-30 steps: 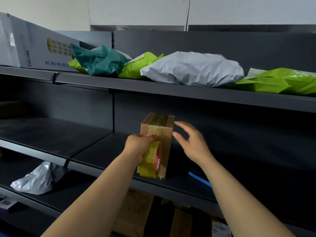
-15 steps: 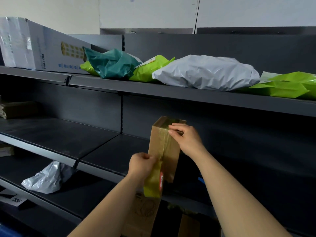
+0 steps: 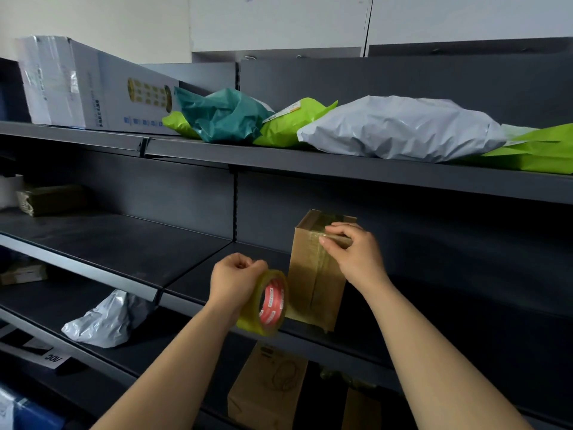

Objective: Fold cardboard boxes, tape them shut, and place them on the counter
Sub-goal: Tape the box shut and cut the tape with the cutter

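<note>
Cardboard box (image 3: 316,274) stands on end on the middle shelf (image 3: 192,259), close to the front lip, right of the shelf joint. Long axis is vertical, with a slight lean so the top end tips back toward the rear panel. 1 narrow end faces up and the other sits on the shelf. A clear tape strip runs down the facing side along that long axis and wraps over the top end. Right hand (image 3: 353,252) is at the upper front edge: fingers bent, thumb and fingertips curled onto the box right where the tape turns the corner. My read is that it pins the strip and braces the box so it doesn't tip while the tape is tensioned. Left hand (image 3: 234,280) has its fingers curled tight round the upper rim of the tape roll (image 3: 266,302), held low and just beside the box's lower left edge. The roll's red core faces toward the box. I can't tell whether the roll touches the cardboard. Standing the box on end probably puts the seam at working height and lets the roll travel straight down. Step in hand looks like finishing or tearing off this strip. Bottom end isn't visible, so its taping is unknown. Grey mailer bag (image 3: 400,128) lies on the shelf above, well apart.
</note>
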`<state>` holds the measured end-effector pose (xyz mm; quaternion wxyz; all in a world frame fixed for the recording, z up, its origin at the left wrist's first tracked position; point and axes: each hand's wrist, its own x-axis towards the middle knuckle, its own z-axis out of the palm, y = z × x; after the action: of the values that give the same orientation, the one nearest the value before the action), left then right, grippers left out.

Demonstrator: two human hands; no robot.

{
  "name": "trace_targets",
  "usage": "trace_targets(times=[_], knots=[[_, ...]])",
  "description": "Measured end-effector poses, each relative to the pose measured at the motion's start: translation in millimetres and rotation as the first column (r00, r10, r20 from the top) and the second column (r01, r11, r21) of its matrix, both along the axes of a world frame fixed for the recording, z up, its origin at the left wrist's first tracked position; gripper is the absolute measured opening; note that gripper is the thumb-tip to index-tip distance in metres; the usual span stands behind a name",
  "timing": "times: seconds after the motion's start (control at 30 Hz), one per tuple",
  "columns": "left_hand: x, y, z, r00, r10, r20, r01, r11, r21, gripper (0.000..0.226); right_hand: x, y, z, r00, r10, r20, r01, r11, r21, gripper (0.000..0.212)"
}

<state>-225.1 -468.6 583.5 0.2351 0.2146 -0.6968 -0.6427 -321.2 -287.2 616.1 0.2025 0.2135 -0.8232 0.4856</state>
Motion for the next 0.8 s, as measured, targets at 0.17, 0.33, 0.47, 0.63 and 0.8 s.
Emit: trace_targets(times=[0.17, 0.33, 0.47, 0.63, 0.8], knots=[[-6.8, -44.0, 2.2, 0.978, 0.195, -0.067, -0.191, 0.979, 0.066, 0.021, 1.3, 1.0, -2.3, 1.000, 0.014, 0.016, -0.014, 1.000, -0.008, 0.035], [-22.7, -62.6, -4.1, 0.948, 0.309, -0.073, -0.305, 0.951, 0.057, 0.022, 2.9, 0.6, -5.6, 1.000, 0.007, -0.022, -0.008, 0.999, -0.048, 0.029], [-42.1, -63.5, -6.2, 0.946, 0.317, -0.069, -0.315, 0.948, 0.031, 0.016, 2.7, -1.8, -5.9, 1.000, -0.004, -0.030, 0.002, 0.998, -0.055, 0.027], [-70.1, -52.8, -10.4, 0.969, 0.225, -0.097, -0.220, 0.974, 0.061, 0.020, 1.7, -4.9, -6.5, 0.999, -0.011, -0.040, 0.008, 0.997, -0.072, 0.024], [-81.8, -44.8, -21.8, 0.995, 0.093, -0.043, -0.091, 0.994, 0.058, 0.039, 0.3, -5.7, -6.1, 0.999, -0.001, -0.046, -0.002, 0.999, -0.052, 0.021]])
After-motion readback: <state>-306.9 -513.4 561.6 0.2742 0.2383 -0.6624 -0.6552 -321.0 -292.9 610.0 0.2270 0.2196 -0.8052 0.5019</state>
